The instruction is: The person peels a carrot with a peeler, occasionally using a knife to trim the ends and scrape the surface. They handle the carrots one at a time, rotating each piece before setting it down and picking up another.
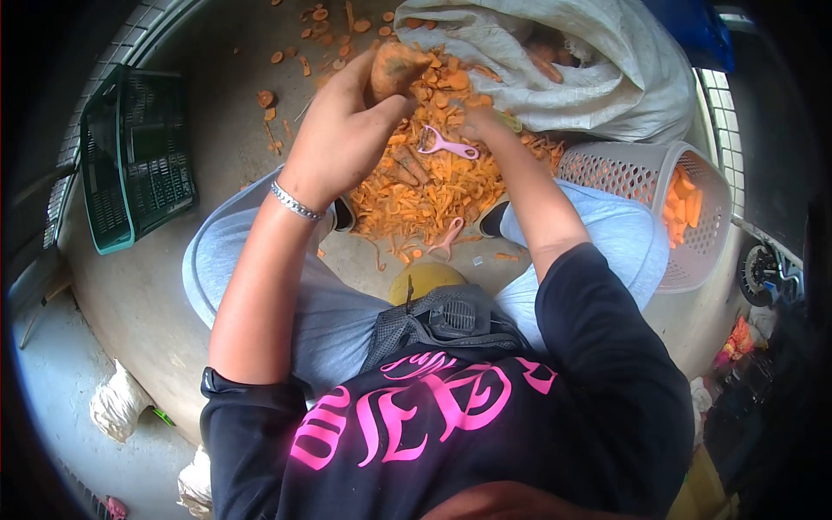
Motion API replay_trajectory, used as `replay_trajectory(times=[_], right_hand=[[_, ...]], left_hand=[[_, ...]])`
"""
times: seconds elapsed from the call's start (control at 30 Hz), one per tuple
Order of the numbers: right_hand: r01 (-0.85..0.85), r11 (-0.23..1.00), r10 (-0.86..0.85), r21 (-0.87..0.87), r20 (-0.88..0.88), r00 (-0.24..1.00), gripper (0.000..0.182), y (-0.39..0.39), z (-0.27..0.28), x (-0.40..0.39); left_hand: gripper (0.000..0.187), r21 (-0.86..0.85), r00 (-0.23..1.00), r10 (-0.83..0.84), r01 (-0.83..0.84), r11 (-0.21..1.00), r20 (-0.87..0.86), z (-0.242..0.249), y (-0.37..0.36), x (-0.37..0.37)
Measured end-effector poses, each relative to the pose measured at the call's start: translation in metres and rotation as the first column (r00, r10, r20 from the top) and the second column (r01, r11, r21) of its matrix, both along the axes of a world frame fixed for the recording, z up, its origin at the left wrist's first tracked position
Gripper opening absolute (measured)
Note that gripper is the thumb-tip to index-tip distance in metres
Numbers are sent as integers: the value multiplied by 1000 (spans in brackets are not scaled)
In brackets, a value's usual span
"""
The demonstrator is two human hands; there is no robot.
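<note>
A dirt-streaked, tapering orange carrot (397, 73) is pinched in the left hand (341, 121), apparently to leave its narrow end exposed. Beside the blurred right hand (475, 121) (its grip I cannot tell), a pink Y-shaped peeler (459, 150) lies on orange shavings (457, 186), seemingly for easy reach.

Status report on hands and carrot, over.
Left hand holding carrot. Right hand at peelings, blurred, grip unclear. Pink peeler on peelings near right hand; nothing visibly blocking carrot.

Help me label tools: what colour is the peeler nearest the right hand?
Light pink. The peeler shows best in the head view, the only one given.
</note>
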State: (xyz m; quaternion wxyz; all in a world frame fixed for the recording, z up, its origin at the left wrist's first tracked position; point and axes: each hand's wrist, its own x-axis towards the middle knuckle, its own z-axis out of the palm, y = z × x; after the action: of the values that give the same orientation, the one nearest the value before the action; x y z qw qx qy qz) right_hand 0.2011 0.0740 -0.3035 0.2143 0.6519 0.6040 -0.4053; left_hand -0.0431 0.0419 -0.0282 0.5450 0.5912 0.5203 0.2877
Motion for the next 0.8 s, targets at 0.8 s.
replay_trajectory(times=[0.8], right_hand=[[23,986,-54,164,186,981,43,14,-7,62]], left_hand=[[33,-68,970,-140,129,989,-198,24,5,25]])
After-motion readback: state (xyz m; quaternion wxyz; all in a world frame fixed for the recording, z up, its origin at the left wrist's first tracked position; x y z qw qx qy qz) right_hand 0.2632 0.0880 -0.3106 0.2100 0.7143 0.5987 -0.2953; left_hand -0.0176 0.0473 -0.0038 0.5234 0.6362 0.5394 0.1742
